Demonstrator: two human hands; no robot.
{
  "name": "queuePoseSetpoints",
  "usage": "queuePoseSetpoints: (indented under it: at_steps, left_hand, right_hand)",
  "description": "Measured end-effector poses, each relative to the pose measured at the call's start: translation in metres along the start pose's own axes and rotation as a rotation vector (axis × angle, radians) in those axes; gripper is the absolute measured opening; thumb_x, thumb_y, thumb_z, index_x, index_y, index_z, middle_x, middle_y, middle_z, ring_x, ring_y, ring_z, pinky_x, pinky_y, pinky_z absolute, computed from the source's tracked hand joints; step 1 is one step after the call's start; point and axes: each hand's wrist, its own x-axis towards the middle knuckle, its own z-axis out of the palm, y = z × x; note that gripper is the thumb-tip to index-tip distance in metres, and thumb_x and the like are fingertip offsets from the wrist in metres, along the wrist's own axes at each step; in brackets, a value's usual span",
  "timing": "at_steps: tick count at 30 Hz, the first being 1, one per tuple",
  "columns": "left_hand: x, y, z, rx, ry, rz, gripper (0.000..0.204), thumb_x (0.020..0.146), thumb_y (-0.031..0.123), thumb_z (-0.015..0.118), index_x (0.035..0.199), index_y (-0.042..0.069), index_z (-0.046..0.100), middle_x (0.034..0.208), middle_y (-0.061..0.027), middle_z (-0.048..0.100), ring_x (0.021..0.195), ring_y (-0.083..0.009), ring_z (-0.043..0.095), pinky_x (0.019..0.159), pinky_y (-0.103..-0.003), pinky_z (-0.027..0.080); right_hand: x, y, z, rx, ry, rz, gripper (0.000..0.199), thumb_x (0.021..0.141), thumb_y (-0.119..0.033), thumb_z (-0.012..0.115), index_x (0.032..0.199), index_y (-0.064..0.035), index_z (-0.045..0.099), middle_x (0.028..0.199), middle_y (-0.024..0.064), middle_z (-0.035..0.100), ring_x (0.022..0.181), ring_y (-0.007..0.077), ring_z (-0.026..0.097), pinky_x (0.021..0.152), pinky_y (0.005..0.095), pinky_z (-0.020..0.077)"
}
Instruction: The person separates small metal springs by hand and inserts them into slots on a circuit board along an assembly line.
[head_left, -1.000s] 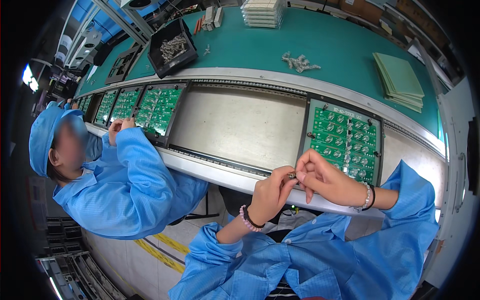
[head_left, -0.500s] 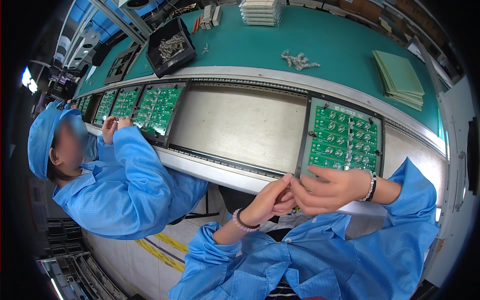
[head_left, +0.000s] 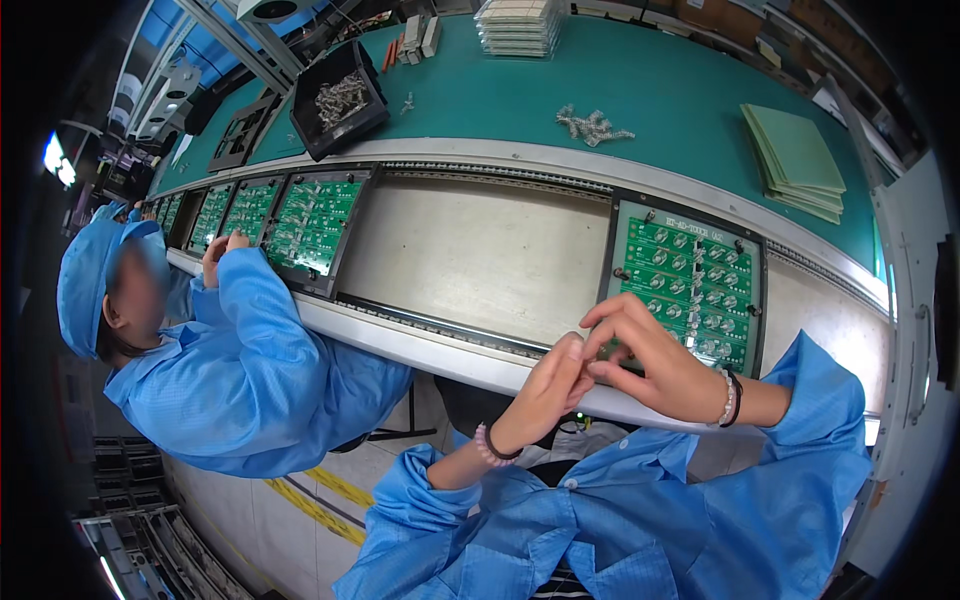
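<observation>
My left hand (head_left: pixel 545 385) and my right hand (head_left: pixel 655 360) meet at the near rail of the conveyor (head_left: pixel 470 250). The right fingertips touch the tips of the left hand's fingers, which are held together. Anything between them is hidden. My right index finger is raised over the lower left corner of a green circuit board panel (head_left: pixel 695 270) in a black frame, which lies on the belt just beyond both hands. Both wrists carry bead bracelets, and my sleeves are blue.
A co-worker in blue coat and cap (head_left: pixel 240 370) sits at my left, hands at another green panel (head_left: pixel 312 220). On the teal bench behind are a black bin of metal parts (head_left: pixel 340 100), loose parts (head_left: pixel 592 125), stacked green boards (head_left: pixel 795 160) and white trays (head_left: pixel 518 25).
Both my hands have drawn back from the panel's lower left edge toward me and now touch over the rail. The co-worker's hands stay at the left panels.
</observation>
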Motion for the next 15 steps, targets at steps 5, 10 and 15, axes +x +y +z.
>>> queuePoseSetpoints:
  at_steps: [5,10,15]
  left_hand:
    - [0.005,-0.003,0.017,0.788,0.169,0.471,0.018,0.103,0.023,0.043,0.106,0.006,0.046,0.072,-0.0129,0.058,0.057,-0.0294,0.059,0.05,-0.037,0.042]
    - [0.002,-0.001,0.012,0.936,0.204,0.368,0.016,0.1,0.018,0.05,0.108,0.004,0.047,0.083,-0.0181,0.063,0.073,-0.0381,0.064,0.058,-0.045,0.047]
    - [0.006,-0.003,0.011,1.071,0.298,0.581,0.016,0.097,0.012,0.054,0.108,0.002,0.048,0.08,-0.0141,0.061,0.068,-0.0333,0.064,0.057,-0.04,0.049]
  right_hand:
    - [-0.002,0.017,-0.002,0.239,0.022,0.269,0.014,0.099,-0.013,0.053,0.109,-0.0067,0.045,0.104,0.0059,0.051,0.089,0.0102,0.055,0.068,0.0244,0.0495]
    - [0.0,0.013,-0.004,0.432,-0.08,0.542,0.017,0.102,-0.019,0.048,0.11,-0.0062,0.041,0.093,0.0037,0.052,0.074,0.0071,0.054,0.059,0.0216,0.0467]
    - [0.0,0.011,-0.005,0.462,-0.109,0.464,0.019,0.104,-0.024,0.044,0.108,-0.0063,0.04,0.083,0.0031,0.053,0.064,0.0063,0.053,0.056,0.0207,0.0456]
